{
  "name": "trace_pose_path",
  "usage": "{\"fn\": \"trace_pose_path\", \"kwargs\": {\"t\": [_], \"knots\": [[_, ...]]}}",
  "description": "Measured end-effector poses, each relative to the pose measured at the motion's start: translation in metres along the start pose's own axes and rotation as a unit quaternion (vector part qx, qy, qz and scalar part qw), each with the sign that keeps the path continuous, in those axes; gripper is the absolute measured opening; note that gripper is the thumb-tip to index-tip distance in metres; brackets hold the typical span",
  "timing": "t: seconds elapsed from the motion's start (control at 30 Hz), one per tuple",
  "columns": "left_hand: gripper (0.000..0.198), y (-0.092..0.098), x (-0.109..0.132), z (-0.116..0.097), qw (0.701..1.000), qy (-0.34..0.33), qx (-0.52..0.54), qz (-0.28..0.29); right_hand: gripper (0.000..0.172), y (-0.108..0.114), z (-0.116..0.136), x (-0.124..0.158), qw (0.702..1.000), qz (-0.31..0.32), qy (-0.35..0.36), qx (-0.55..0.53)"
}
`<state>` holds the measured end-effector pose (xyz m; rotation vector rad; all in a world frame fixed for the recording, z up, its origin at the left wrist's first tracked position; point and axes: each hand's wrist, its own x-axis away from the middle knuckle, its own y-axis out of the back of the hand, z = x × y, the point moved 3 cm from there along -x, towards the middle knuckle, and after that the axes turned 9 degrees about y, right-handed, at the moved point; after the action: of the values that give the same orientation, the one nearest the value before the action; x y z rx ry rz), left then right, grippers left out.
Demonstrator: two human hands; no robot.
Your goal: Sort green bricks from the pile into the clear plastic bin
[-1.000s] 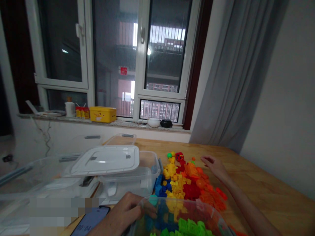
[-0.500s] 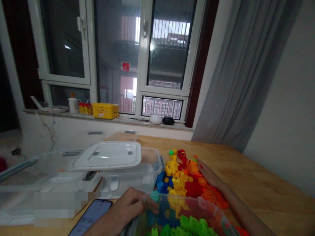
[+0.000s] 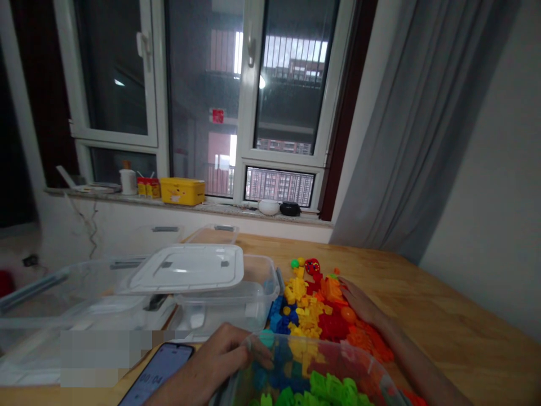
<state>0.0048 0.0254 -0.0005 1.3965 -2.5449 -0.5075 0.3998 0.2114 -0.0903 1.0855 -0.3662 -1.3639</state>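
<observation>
My left hand [image 3: 230, 349] is hooked over the left rim of a clear plastic box [image 3: 376, 361], its fingers hanging inside the wall. Bright green toy blocks [image 3: 329, 389] lie in that box. Beyond it a pile of toy pieces spreads on the table: blue blocks [image 3: 282, 318], yellow blocks [image 3: 308, 318], red pieces [image 3: 332, 327] and orange pieces [image 3: 372, 338]. My right hand [image 3: 354, 298] rests along the pile's right side, fingers stretched forward against an orange piece [image 3: 332, 288]. Its fingertips are partly hidden.
Clear bins [image 3: 262, 265] and a white lid [image 3: 190, 268] crowd the left side. A phone [image 3: 158, 372] showing a timer lies beside my left forearm. Wooden tabletop [image 3: 456, 316] stretches to the right. A yellow box [image 3: 181, 192] stands on the windowsill below the window.
The whole view has shifted very slightly. Both hands stay in nearly the same places, and the toy pieces look unchanged.
</observation>
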Motion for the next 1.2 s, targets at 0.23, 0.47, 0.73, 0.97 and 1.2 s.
{"fn": "trace_pose_path", "kwargs": {"t": [0.23, 0.47, 0.73, 0.97, 1.2], "knots": [[0.038, 0.0, 0.003, -0.007, 1.0, -0.002, -0.004, -0.018, 0.065, 0.001, -0.004, 0.001, 1.0, 0.018, 0.004, 0.02], [0.037, -0.001, 0.007, -0.01, 0.999, -0.001, -0.002, -0.033, 0.061, -0.001, -0.007, 0.002, 0.998, 0.017, -0.011, 0.053], [0.035, -0.001, 0.01, -0.011, 0.999, -0.006, -0.025, -0.036, 0.057, -0.002, -0.01, -0.002, 0.994, -0.005, -0.023, 0.111], [0.036, 0.0, 0.009, -0.014, 0.999, 0.01, -0.032, -0.025, 0.059, -0.003, -0.012, -0.003, 0.993, 0.01, -0.026, 0.117], [0.035, -0.001, 0.011, -0.013, 0.999, -0.003, -0.013, -0.034, 0.062, -0.002, -0.01, -0.002, 0.993, 0.032, -0.039, 0.105]]}}
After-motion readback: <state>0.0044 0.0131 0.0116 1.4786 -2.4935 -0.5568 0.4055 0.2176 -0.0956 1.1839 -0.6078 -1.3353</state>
